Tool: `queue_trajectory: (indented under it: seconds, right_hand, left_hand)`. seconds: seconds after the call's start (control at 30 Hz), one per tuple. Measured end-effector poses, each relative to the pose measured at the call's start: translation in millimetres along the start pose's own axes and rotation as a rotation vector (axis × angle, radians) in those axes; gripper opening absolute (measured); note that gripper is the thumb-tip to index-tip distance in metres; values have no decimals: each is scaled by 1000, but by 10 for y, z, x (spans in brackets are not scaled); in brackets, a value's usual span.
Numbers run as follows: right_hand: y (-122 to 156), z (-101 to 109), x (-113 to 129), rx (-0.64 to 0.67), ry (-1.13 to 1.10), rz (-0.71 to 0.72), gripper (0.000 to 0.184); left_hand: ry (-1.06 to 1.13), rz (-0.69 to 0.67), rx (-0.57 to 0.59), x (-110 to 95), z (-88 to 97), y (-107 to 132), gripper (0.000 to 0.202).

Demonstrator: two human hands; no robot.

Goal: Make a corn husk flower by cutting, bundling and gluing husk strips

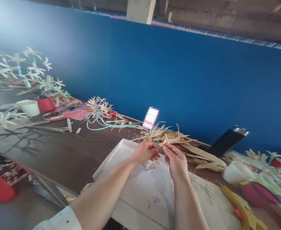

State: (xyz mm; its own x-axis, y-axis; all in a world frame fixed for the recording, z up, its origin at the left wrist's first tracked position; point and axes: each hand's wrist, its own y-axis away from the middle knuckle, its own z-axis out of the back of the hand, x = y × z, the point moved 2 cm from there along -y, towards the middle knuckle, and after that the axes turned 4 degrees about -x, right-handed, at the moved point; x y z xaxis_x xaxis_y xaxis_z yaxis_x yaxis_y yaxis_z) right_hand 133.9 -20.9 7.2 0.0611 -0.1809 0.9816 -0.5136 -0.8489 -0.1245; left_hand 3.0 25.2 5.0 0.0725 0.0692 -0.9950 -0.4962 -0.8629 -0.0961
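My left hand (pixel 146 151) and my right hand (pixel 176 159) meet over a shallow white box lid (pixel 140 188) marked "2.46." in pink. Between their closed fingertips is a thin, pale strip of dried corn husk (pixel 166 139), pinched from both sides. Its lower part is hidden by the fingers. Small pale husk pieces (pixel 152 164) lie in the lid under my hands. Just beyond my fingers spreads a heap of dried corn husks (pixel 198 150).
A phone with a blurred screen (pixel 151 117) leans behind the husks. Husk flowers on blue stems (pixel 98 105) lie left of it. To the right are a tilted black flask (pixel 229 140), a white cup (pixel 238 172) and a yellow glue gun (pixel 241 207). A blue panel (pixel 178 73) closes the back.
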Motion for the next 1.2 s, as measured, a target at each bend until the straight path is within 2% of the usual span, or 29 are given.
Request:
queue_trajectory:
  seconds: [0.6,0.97,1.1,1.2]
  right_hand:
    - [-12,7,-9,9,22,15,28]
    - [-28,47,-9,-34,175,62,37]
    - [-43,62,-25,-65,155,54,38]
    - [-44,64,-29,-82,153,44,37]
  left_hand:
    - [-40,2,-2,3,-13,6,26]
    - [-59,11,36,-3,-12,16,26]
    - [-82,-20,54,15,21,0,28]
    - [-51,12,34,-3,42,2,30]
